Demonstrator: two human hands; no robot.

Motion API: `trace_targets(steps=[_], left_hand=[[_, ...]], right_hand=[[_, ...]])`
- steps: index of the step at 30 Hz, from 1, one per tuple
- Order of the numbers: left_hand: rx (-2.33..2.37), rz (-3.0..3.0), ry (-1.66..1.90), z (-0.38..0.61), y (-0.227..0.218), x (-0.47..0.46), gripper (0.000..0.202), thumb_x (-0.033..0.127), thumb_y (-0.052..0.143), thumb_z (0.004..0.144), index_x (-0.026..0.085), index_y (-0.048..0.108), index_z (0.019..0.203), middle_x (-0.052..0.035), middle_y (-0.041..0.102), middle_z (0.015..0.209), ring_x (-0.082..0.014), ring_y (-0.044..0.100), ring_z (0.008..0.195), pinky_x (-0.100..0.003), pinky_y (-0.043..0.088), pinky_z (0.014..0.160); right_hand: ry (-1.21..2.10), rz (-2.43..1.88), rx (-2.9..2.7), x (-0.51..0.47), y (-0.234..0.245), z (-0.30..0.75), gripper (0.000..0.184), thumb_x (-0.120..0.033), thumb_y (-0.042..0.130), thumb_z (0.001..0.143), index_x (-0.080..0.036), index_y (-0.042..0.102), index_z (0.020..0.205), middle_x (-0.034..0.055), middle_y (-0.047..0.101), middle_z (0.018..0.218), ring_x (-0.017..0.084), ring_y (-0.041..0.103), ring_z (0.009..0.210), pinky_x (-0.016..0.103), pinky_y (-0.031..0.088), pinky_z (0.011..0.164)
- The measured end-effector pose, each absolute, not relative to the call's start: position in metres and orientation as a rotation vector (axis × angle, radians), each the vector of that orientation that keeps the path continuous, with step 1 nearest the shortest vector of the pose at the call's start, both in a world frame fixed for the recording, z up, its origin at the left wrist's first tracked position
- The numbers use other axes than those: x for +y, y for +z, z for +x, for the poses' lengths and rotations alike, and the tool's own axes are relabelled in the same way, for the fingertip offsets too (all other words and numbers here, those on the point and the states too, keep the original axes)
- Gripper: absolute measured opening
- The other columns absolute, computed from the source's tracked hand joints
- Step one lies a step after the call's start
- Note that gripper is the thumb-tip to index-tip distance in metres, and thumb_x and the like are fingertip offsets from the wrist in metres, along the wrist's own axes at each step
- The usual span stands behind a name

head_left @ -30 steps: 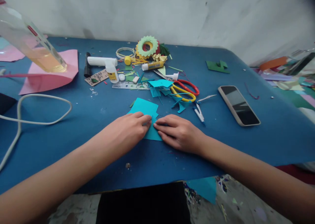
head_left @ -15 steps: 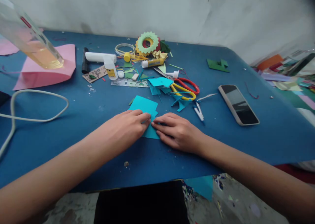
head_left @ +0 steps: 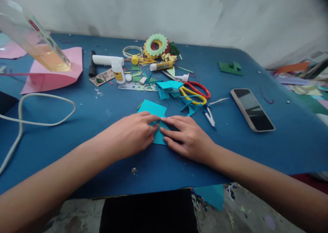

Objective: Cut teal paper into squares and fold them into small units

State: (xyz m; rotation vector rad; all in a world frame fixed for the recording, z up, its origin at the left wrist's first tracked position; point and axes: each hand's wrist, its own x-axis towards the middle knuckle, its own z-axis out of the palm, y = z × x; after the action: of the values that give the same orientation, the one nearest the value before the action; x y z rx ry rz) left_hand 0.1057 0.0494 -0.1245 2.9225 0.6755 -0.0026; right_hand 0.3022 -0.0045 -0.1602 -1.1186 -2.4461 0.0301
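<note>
A piece of bright blue paper (head_left: 159, 137) lies on the table in front of me, partly hidden under my fingers. Another blue square of paper (head_left: 151, 108) shows just behind it, and I cannot tell if the two are joined. My left hand (head_left: 139, 130) has its fingers bent and closed on the paper's left side. From the right, my right hand (head_left: 188, 135) rests its fingertips on the same paper, the fingers stretched and spread. The two index fingertips meet near the paper's upper part.
Behind the paper lie blue scraps (head_left: 169, 86), scissors (head_left: 196, 94), a ruler (head_left: 135, 86), a glue stick (head_left: 161, 66) and a small glue bottle (head_left: 118, 72). At right are a compass (head_left: 210, 117) and a phone (head_left: 252, 110). A tilted-looking bottle (head_left: 51, 57) and white cable (head_left: 46, 125) are left.
My right index finger has moved up the paper to meet the left one, and its fingers are spread wider. The view has shifted slightly, so things appear farther right.
</note>
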Motion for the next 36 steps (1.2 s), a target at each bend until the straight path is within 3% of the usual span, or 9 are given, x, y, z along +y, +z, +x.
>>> trace_targets(steps=[15, 25, 36], left_hand=[[0.652, 2.838, -0.041, 0.104, -0.114, 0.048, 0.027, 0.017, 0.041, 0.091, 0.013, 0.065, 0.102, -0.0108, 0.059, 0.119, -0.0198, 0.052, 0.111, -0.035, 0.037, 0.1], [0.64, 2.939, -0.115, 0.105, -0.114, 0.048, 0.028, 0.016, 0.041, 0.089, 0.01, 0.065, 0.103, -0.0138, 0.058, 0.118, -0.0238, 0.053, 0.108, -0.039, 0.04, 0.096], [0.608, 2.892, -0.042, 0.101, -0.12, 0.054, 0.029, 0.018, 0.042, 0.086, 0.014, 0.067, 0.1, -0.0105, 0.059, 0.12, -0.0229, 0.055, 0.108, -0.038, 0.043, 0.095]], right_hand=[[-0.049, -1.092, -2.543, -0.004, -0.152, 0.299, 0.028, -0.028, 0.049, 0.087, -0.012, 0.068, 0.1, 0.0148, 0.063, 0.116, 0.026, 0.057, 0.101, 0.04, 0.044, 0.082], [-0.108, -1.202, -2.574, -0.015, -0.147, 0.293, 0.04, -0.039, 0.049, 0.087, -0.007, 0.063, 0.108, 0.0159, 0.062, 0.116, 0.027, 0.052, 0.107, 0.041, 0.036, 0.087], [0.038, -1.202, -2.532, -0.01, -0.15, 0.298, 0.036, -0.039, 0.052, 0.085, -0.014, 0.066, 0.106, 0.0111, 0.061, 0.119, 0.025, 0.054, 0.105, 0.039, 0.037, 0.086]])
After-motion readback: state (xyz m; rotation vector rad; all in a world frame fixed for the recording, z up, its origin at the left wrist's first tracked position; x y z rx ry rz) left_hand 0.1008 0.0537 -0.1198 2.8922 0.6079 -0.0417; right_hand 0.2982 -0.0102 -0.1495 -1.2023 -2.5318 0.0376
